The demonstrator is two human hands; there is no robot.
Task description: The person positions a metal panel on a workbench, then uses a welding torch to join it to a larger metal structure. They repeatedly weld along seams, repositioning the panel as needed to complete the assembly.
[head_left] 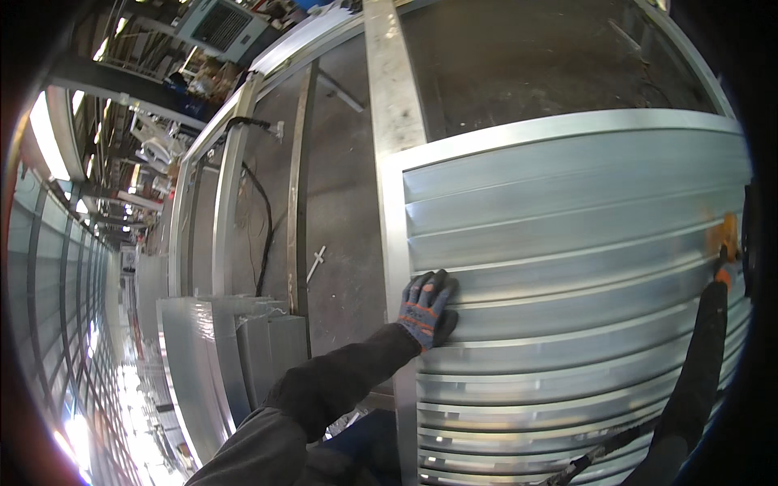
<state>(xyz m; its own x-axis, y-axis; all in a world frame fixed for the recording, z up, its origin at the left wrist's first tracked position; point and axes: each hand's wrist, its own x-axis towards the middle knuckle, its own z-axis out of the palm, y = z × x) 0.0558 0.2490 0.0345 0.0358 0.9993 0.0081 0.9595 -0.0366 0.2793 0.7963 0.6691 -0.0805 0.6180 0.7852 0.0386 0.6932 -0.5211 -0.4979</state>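
A louvred metal panel (551,225), with silvery horizontal slats in a pale frame, spans the right half of the view. My left hand (425,309), in a grey glove with orange patches and dark fingertips, is at the slats' left end beside the frame's upright. Its fingers are bent over a slat (519,306) and the thumb is lower down. Out at the panel's far right side, my right hand (724,269) is gloved too and small near the picture's rim. It meets a bright orange object (728,233) whose kind I cannot make out; its fingers are unclear.
Metal bars (298,194) form an open frame over the grey floor left of the panel. Wrapped metal profiles (203,348) stand stacked at the lower left. A black cable (264,219) hangs by the bars. A boxy cooler (217,31) is at the back left.
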